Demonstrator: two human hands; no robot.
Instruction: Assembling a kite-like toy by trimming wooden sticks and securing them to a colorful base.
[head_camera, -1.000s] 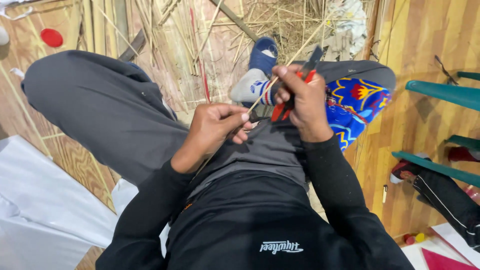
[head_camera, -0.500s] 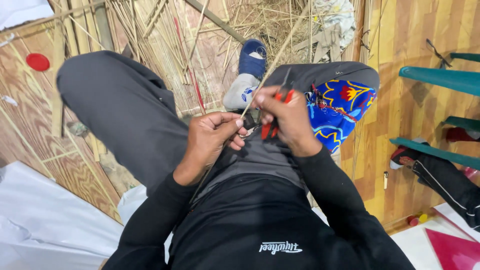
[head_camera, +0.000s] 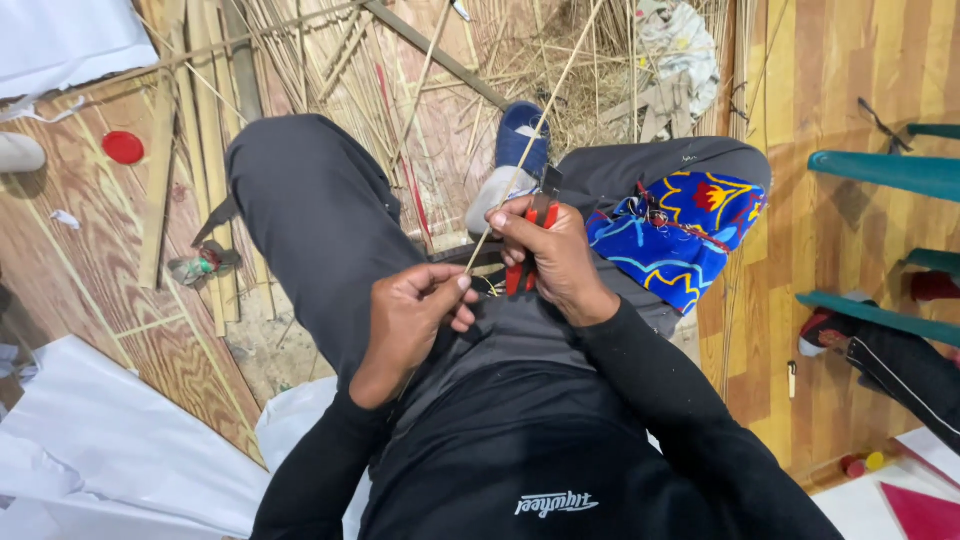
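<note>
The right hand (head_camera: 550, 255) is closed around a red-handled metal cutting tool (head_camera: 535, 240), with its thumb and forefinger pinched onto a long thin pale bamboo stick (head_camera: 530, 140). The stick slants up and away from the lap, over a blue and white shoe (head_camera: 512, 160), towards a heap of loose bamboo strips (head_camera: 330, 70) on the wooden floor (head_camera: 90, 260). The left hand (head_camera: 415, 315) sits just beside the right, low over the grey trousers (head_camera: 320, 220), fingers curled together at the stick's lower end; whether they clamp it cannot be told. A bright blue patterned cloth (head_camera: 680, 235) lies on the right thigh, touching that wrist's outer side. White paper sheets (head_camera: 110, 450) crowd the floor's lower left edge; teal bars (head_camera: 880, 170) stand well apart at the right edge.
</note>
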